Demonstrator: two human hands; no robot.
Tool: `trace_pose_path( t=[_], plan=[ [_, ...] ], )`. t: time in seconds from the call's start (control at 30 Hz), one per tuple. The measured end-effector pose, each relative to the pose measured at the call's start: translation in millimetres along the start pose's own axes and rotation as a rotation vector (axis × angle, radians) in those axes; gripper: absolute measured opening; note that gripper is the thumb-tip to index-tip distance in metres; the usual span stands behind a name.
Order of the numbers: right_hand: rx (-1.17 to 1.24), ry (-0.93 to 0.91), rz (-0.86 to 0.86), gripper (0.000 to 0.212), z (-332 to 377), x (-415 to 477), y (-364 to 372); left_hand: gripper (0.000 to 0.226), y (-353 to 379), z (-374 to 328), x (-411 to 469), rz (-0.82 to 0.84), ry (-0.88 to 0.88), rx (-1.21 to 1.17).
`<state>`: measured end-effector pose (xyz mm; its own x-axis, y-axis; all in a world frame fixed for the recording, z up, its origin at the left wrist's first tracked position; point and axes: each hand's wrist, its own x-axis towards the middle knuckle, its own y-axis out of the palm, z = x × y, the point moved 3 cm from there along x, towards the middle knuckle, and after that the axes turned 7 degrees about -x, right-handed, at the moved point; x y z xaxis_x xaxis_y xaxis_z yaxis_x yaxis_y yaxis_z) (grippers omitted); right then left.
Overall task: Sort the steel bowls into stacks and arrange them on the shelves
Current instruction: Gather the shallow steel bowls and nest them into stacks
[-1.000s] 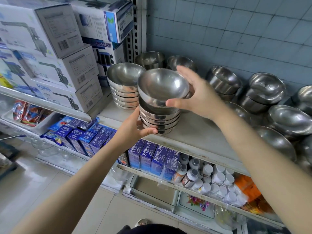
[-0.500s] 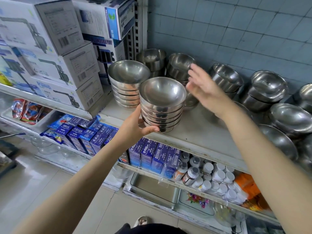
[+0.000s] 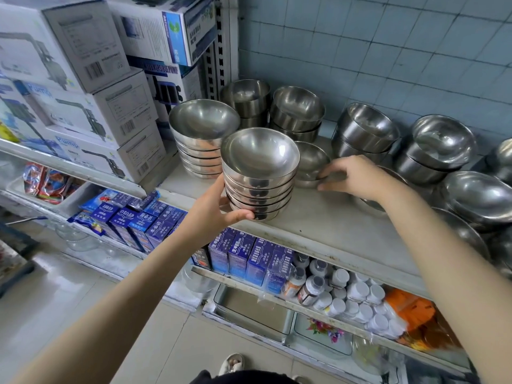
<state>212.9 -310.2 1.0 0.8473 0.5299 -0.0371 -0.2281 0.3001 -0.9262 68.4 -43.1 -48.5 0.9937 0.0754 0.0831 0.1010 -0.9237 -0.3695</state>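
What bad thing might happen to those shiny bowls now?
The tall stack of bowls sits right at the front edge of the shelf, steadied only by the left hand; it might tip off and clatter down. The right hand reaches for the small bowls just behind that stack, so a bump might knock it.

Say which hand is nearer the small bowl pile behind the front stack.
Right. Right hand reaches the small bowl pile from its right; left hand grips the front stack, farther left.
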Motion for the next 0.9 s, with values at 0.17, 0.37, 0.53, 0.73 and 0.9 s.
trace_pose_path(
  t=[0.17,0.37,0.53,0.73,0.9],
  plan=[
    [0.029,-0.073,-0.219,0.007,-1.8,-38.3,-31.7,0.092,2.4,3.8,4.0,0.035,-0.016,-0.031],
    [0.205,0.03,-0.449,0.012,-8.7,-93.9,-49.3,0.075,17.5,3.2,22.5,0.066,-0.041,-0.163],
    [0.23,0.103,-0.595,0.011,-10.1,-124.1,-42.9,0.101,25.6,-2.5,40.5,0.083,-0.012,-0.121],
    [0.21,0.217,-0.745,0.013,-14.3,-149.7,-29.1,0.092,41.4,-5.3,56.1,0.035,0.021,-0.052],
    [0.123,0.249,-0.793,0.011,-23.5,-152.3,-19.3,0.083,48.0,-7.7,55.2,-0.048,0.029,0.049]
  ],
)
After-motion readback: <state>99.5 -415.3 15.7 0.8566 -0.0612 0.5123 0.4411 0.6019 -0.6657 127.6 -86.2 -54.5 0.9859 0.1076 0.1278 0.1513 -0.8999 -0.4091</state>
